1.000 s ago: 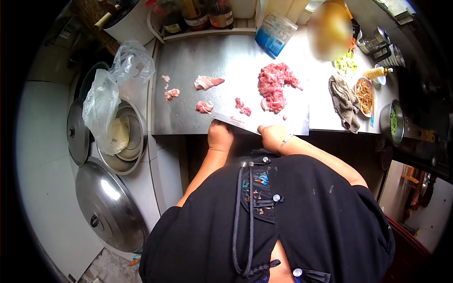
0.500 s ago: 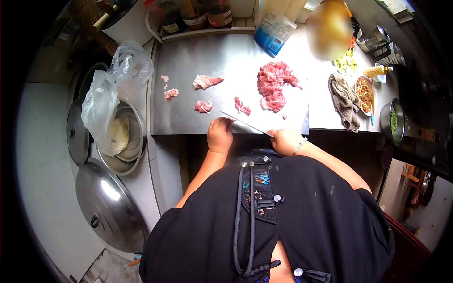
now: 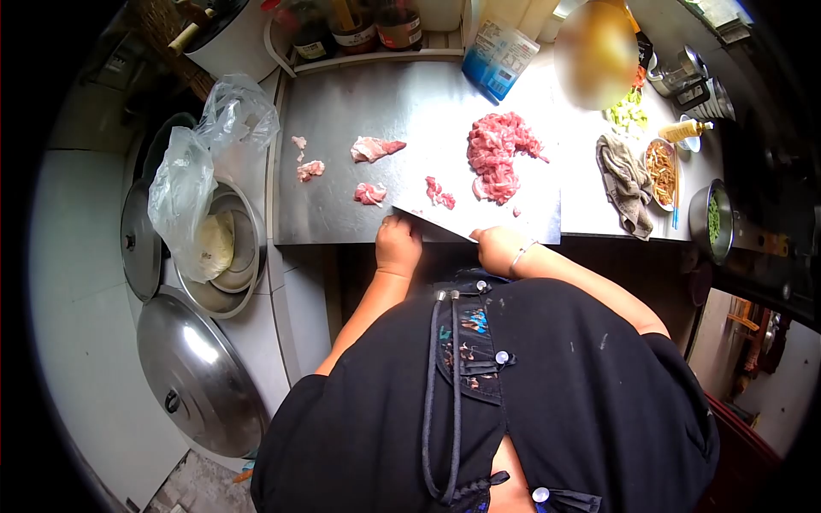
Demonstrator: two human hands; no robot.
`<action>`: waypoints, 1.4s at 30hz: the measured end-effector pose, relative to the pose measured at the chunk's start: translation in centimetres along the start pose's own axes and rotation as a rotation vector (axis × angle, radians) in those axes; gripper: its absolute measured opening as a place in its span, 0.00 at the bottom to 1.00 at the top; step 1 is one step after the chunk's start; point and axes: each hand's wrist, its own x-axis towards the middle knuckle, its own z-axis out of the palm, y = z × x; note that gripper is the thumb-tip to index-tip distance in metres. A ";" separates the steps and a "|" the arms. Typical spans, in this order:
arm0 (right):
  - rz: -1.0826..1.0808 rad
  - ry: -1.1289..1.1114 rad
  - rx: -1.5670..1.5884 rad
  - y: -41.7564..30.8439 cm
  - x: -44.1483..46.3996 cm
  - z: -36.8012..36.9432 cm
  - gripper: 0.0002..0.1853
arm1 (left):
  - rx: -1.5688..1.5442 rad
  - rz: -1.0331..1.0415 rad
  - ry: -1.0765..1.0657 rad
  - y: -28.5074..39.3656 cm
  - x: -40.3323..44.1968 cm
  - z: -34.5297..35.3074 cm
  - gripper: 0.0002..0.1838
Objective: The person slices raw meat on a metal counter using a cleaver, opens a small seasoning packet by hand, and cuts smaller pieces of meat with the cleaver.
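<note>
My right hand (image 3: pixel 503 248) is wrapped round the handle of a knife (image 3: pixel 434 224) at the front edge of the metal work surface (image 3: pixel 316 214). The blade points up and left, its tip just above my left hand (image 3: pixel 398 246). My left hand is closed, fingers curled against the blade's near side; whatever they hold is hidden. Just beyond the blade lies a small piece of raw meat (image 3: pixel 440 193). Farther left are a fatty chunk (image 3: pixel 369 195) and a longer piece (image 3: pixel 376 150). A heap of sliced meat (image 3: pixel 498 158) sits to the right.
On the left stand a metal basin (image 3: pixel 248 286) with a plastic bag (image 3: pixel 181 188) and a large lid (image 3: pixel 201 372). Bottles (image 3: pixel 351 34) and a blue-white packet (image 3: pixel 500 64) line the back. A cloth (image 3: pixel 624 184), a bowl of food strips (image 3: pixel 660 171) and a metal bowl (image 3: pixel 711 222) are at right.
My right hand and the knife have shifted left, bringing the blade over closer to my left hand. My left fingers have curled in more. The meat pieces stay where they were.
</note>
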 end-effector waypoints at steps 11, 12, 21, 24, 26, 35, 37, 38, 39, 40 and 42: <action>-0.023 0.038 -0.097 -1.7 1.1 -0.1 0.17 | 0.043 -0.065 0.003 0.4 0.4 -0.3 0.07; -0.007 0.047 -0.089 -1.0 0.6 0.2 0.16 | 0.043 -0.065 0.004 0.1 0.4 -0.3 0.07; 0.005 0.333 0.183 3.4 -0.9 1.7 0.11 | -0.101 0.034 0.050 0.5 0.6 -1.0 0.04; 0.001 0.152 0.080 1.7 -2.2 -0.2 0.13 | -0.146 0.017 0.054 0.4 0.4 -1.0 0.07; -0.056 0.168 0.048 1.9 -2.1 0.9 0.14 | -0.132 -0.111 0.072 0.7 0.3 -1.1 0.08; -0.085 0.157 -0.005 2.2 -2.1 1.9 0.16 | -0.116 -0.122 0.043 0.0 0.0 -0.7 0.06; -0.078 0.142 -0.010 2.0 -2.0 1.8 0.16 | -0.103 -0.140 0.022 0.0 0.1 -0.8 0.06; -0.069 0.125 -0.015 1.9 -2.0 1.7 0.16 | -0.088 -0.104 0.037 0.1 0.2 -0.8 0.06; -0.069 0.126 -0.014 1.6 -1.9 1.5 0.16 | -0.073 -0.067 0.053 0.2 0.2 -0.9 0.07; -0.048 0.091 -0.020 1.4 -1.8 1.3 0.15 | -0.073 -0.066 0.053 0.0 0.2 -0.8 0.07; -0.027 0.056 -0.026 0.9 -1.3 1.1 0.15 | 0.008 -0.041 0.020 -0.4 0.1 -0.6 0.07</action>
